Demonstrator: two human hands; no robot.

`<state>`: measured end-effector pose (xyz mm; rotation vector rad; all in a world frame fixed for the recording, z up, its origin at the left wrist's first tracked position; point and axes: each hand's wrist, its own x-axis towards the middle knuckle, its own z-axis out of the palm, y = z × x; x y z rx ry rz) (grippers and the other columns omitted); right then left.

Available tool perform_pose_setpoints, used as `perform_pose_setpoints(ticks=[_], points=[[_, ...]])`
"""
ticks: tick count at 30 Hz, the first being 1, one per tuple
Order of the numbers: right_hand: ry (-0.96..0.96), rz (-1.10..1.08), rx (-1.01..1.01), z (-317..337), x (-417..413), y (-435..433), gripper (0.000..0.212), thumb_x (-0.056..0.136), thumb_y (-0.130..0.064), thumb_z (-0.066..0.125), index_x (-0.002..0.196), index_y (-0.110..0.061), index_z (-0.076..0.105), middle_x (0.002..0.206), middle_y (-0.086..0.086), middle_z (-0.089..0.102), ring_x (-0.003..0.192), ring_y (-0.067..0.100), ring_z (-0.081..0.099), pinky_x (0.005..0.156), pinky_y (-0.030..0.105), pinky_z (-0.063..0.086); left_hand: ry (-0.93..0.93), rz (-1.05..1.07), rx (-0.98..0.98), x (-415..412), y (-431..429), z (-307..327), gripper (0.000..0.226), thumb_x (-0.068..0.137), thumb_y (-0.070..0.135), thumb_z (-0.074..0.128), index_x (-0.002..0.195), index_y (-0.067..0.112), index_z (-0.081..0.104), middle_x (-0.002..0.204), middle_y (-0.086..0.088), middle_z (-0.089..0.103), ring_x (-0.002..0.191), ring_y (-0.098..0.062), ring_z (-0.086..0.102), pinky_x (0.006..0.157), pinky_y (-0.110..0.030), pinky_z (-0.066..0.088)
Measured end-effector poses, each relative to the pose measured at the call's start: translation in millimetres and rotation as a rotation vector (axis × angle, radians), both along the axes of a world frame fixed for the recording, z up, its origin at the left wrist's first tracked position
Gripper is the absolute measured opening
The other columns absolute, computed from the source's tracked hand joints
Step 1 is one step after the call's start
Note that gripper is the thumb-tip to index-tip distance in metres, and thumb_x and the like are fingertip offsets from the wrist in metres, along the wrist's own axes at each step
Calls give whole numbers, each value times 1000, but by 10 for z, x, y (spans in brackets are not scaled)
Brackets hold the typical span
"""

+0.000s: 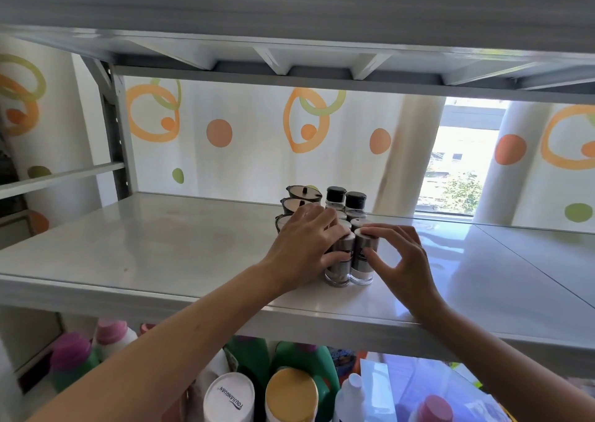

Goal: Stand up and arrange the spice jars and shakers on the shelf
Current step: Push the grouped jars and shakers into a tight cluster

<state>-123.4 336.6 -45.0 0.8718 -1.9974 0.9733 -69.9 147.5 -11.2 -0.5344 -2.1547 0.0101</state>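
The shelf point(161, 244) is glossy pale grey. At its centre, the shakers point(365, 254) are silver with clear bases, and the jars point(336, 196) at their 12 o'clock are black-capped. The curtain point(251, 138) is white, patterned with orange rings, orange dots and green dots. At 6 o'clock, green bottles point(309, 357) stand beside pink-capped bottles point(111, 331), one gold-lidded container point(291, 392) and one white-lidded container point(230, 396).

Home storage nook: metal shelf point(161, 247), detergent bottles point(289, 367) below, patterned curtain point(257, 132), window point(457, 164).
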Motion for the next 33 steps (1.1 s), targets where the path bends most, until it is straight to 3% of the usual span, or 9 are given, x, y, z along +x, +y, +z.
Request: perform_pose_setpoints(ticks=[2, 5, 14, 18, 22, 26, 28, 30, 33], points=[[-22, 15, -8, 7, 4, -3, 31, 77, -9, 73, 105, -24, 68, 109, -17, 63, 106, 11, 54, 94, 8, 34, 38, 1, -20, -5, 5, -1, 37, 70, 44, 73, 99, 21, 70, 91, 2, 61, 95, -17, 49, 90, -25, 30], [-33, 20, -20, 14, 9, -19, 35, 77, -7, 73, 104, -28, 66, 108, -19, 61, 106, 8, 52, 92, 1, 29, 70, 17, -49, -3, 28, -8, 37, 67, 44, 77, 95, 20, 72, 89, 2, 63, 93, -17, 53, 89, -26, 29], [-48, 18, -35, 11, -12, -17, 33, 75, -8, 75, 104, -22, 68, 106, -15, 61, 106, 12, 54, 92, 4, 33, 87, 4, -71, -41, 26, -7, 38, 65, 42, 79, 95, 19, 71, 90, 2, 64, 94, -15, 49, 88, -26, 30], [-73, 59, -57, 19, -21, -18, 37, 76, -7, 74, 104, -28, 65, 107, -15, 61, 106, 9, 55, 93, 12, 39, -11, -3, -54, -18, 5, 25, 40, 67, 40, 77, 101, 20, 71, 92, 1, 65, 91, -23, 63, 88, -31, 47], [-85, 85, -69, 16, -22, 4, 39, 77, -3, 71, 104, -30, 64, 108, -18, 61, 108, -2, 52, 94, 5, 36, -165, -35, 29, -18, -1, 61, 42, 78, 35, 70, 116, 20, 66, 108, 1, 62, 110, -24, 54, 99, -34, 39], [-104, 104, -59, 22, -2, -1, 35, 80, -6, 69, 107, -28, 63, 111, -18, 61, 109, -2, 53, 95, 8, 39, -141, -70, 46, -22, -24, 32, 43, 77, 36, 71, 118, 22, 65, 111, 3, 63, 111, -22, 54, 98, -32, 38], [-253, 148, -181, 58, 27, 4, 31, 85, -24, 64, 116, -25, 60, 117, -14, 60, 111, -1, 53, 93, 5, 40, -157, -130, 234, -6, -50, 23, 43, 81, 44, 63, 119, 24, 64, 118, 5, 60, 113, -16, 53, 96, -28, 39], [-508, 224, -424, 100, 12, 24, 49, 88, -42, 48, 133, -23, 48, 133, -12, 51, 122, 2, 46, 97, 3, 30, -111, -217, 602, 11, -113, 50, 40, 89, 44, 50, 121, 23, 62, 125, 5, 57, 117, -9, 51, 99, -21, 39], [-823, 290, -717, 108, -144, 56, 60, 97, -49, 27, 148, -18, 22, 156, -4, 24, 143, 12, 23, 116, 24, 13, -121, -265, 1228, -36, -314, 91, 39, 101, 35, 34, 131, 20, 54, 139, 5, 51, 128, -4, 44, 107, -13, 30]])
